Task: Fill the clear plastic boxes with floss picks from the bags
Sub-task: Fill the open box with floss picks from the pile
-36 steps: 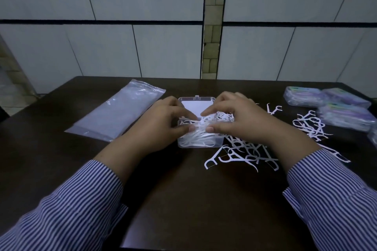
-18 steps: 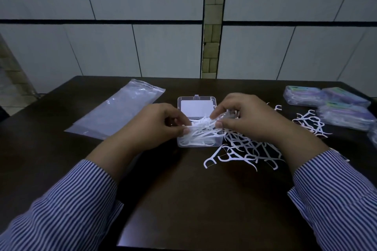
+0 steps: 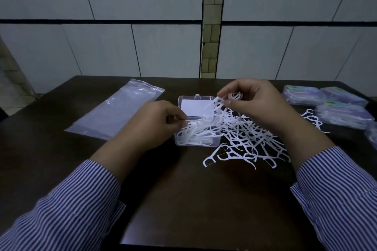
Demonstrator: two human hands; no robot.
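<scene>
Your left hand (image 3: 152,123) sits at the left wall of the clear plastic box (image 3: 196,122), thumb and fingers pinching the ends of floss picks (image 3: 195,135) that lie inside it. The box stands open near the middle of the tabletop (image 3: 183,199), its lid (image 3: 193,106) tipped back toward the far edge. Your right hand (image 3: 255,104) is raised above the box's right side, fingers curled around a small bunch of picks (image 3: 234,97). A loose heap of picks (image 3: 248,140) spreads just right of the box. An emptied bag (image 3: 120,111) lies flat toward the far left corner; full bags (image 3: 338,108) crowd the far right corner.
</scene>
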